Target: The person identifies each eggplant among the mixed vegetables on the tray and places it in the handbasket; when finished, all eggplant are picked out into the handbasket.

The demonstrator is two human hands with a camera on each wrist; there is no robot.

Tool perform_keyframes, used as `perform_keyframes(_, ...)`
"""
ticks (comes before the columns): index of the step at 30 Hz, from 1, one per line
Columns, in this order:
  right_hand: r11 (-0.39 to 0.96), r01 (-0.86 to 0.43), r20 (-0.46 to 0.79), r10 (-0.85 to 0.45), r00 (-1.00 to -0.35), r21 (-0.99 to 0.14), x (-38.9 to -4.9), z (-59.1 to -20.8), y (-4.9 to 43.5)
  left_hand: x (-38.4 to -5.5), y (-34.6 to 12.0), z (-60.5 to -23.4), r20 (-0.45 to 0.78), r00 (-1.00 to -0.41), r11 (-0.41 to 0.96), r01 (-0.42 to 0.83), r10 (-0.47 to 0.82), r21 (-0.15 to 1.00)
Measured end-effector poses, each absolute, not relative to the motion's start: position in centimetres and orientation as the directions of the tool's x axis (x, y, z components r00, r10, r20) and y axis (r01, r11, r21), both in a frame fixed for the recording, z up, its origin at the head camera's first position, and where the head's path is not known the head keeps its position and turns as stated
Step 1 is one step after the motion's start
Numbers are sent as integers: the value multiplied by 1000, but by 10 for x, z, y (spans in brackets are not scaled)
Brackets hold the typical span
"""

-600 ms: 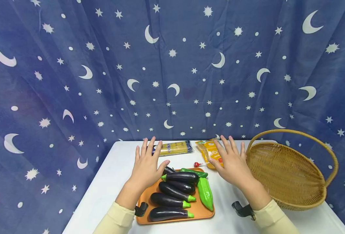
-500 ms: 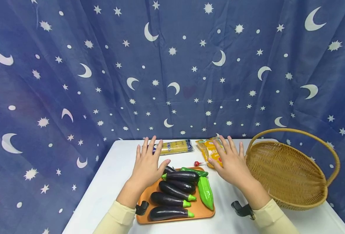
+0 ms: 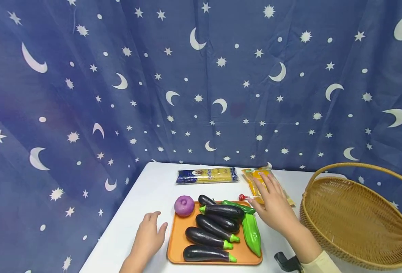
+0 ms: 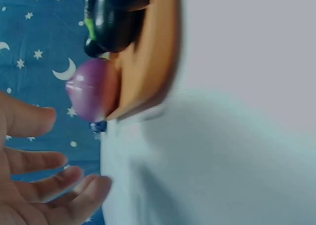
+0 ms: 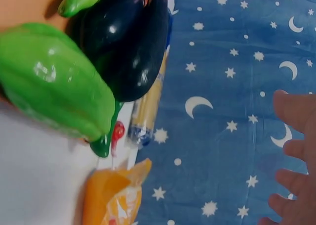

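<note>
My left hand (image 3: 147,237) hovers left of an orange tray (image 3: 178,246), its fingers relaxed and holding nothing. On the tray lie several black eggplants (image 3: 206,253) with green caps, a bright green ridged vegetable (image 3: 252,234) and a dark green pepper (image 3: 240,206). A purple onion (image 3: 184,206) sits at the tray's back left corner; in the left wrist view the onion (image 4: 94,90) is beyond my left thumb. My right hand (image 3: 272,206) is spread, with nothing in it, overlapping an orange snack bag (image 3: 255,177) in the head view.
A pack of spaghetti (image 3: 208,175) lies at the back of the white table (image 3: 153,189). A red lollipop (image 3: 242,197) is beside the orange bag. At the right stands a wicker basket (image 3: 358,220) with a tall handle. A starry blue curtain (image 3: 235,87) hangs behind.
My left hand has drawn back from over the tray to its left, uncovering the onion. The right hand stays spread near the bag. The head view has swung left.
</note>
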State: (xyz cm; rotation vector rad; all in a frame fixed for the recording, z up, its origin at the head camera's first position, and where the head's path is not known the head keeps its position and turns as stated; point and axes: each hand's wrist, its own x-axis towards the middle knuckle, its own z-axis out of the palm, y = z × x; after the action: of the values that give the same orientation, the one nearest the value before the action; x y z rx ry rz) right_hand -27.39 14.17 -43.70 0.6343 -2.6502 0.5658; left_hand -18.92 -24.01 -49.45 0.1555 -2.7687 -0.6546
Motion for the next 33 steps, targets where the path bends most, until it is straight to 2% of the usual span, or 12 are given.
perform_keyframes(3,806,-510,418,-369,-830,-302,-272,-441,133,-174,-249,-512,95,-975,835,-121,-202,537)
perform_keyframes(6,786,-519,401,-380,-834,-335,-271,-445,130,-170,-250,-522,-29,-984,782,-160,-178,602)
perform_keyframes(12,742,-502,336,-382,-861,-443,-275,-449,121,-167,-248,-525,-174,-977,662,-211,-122,719)
perform_keyframes(20,757,-441,246,-366,-897,-481,-279,-455,112,-169,-245,-529,-231,-971,575,-226,-65,786)
perform_keyframes(33,699,-429,193,-394,-899,-572,-286,-462,101,-171,-241,-535,-208,-974,541,-220,-85,812)
